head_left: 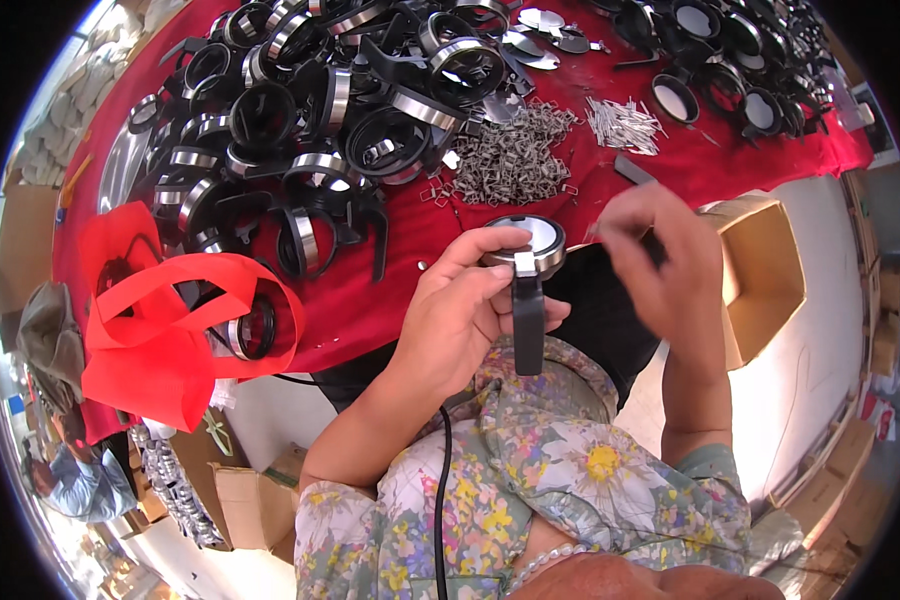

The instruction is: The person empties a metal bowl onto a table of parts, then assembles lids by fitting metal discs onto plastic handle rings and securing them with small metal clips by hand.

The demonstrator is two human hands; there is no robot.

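Observation:
My left hand (460,310) grips a round metal-rimmed piece (540,240) with a pale disc in its top and a flat black handle (528,325) pointing down toward me. Thumb and forefinger press at its rim, just above the near edge of the red-covered table (370,300). To the right of that piece my right hand (660,250) is raised and apart from it. Its curled fingers are smeared by motion, so whether they hold anything is unclear. A small dark flat strip (633,170) lies on the red cloth beyond my right hand.
A big heap of black rings with silver bands (300,130) covers the table's left. Small metal clips (515,150) and thin silver pins (623,125) lie in piles ahead. A red fabric bag (160,340) sits at left. An open cardboard box (760,270) stands at right.

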